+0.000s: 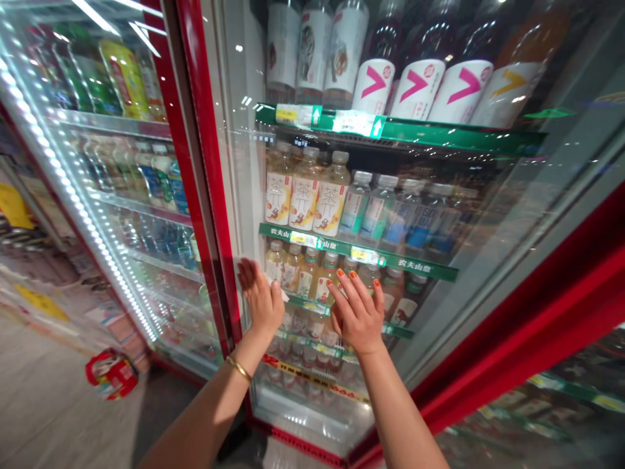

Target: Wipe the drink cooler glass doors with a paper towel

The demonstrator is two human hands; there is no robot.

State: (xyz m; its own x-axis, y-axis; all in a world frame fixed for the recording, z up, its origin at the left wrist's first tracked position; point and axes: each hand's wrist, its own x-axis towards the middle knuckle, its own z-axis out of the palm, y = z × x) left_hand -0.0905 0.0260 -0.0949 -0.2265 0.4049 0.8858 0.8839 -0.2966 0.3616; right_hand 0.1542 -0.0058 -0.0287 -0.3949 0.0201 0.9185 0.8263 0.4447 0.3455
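Smooth, glossy glass of the cooler door [430,215] lies under both palms. Under the left hand [261,301], a thin white sheet [274,286], paper or cloth, indistinct. Around the left wrist, a polished gold-toned metal bangle [238,369]. Right hand [356,314] with glossy orange nail lacquer [340,273]. Left of the hands, a door frame [208,130] of shiny red-finished metal or plastic. Beyond the fingertips, behind the glass, smooth clear plastic bottles [332,195] with shiny labels and glossy green shelf strips [359,255].

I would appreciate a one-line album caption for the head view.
Left hand and right hand rest on the glass door of a red-framed drinks cooler.
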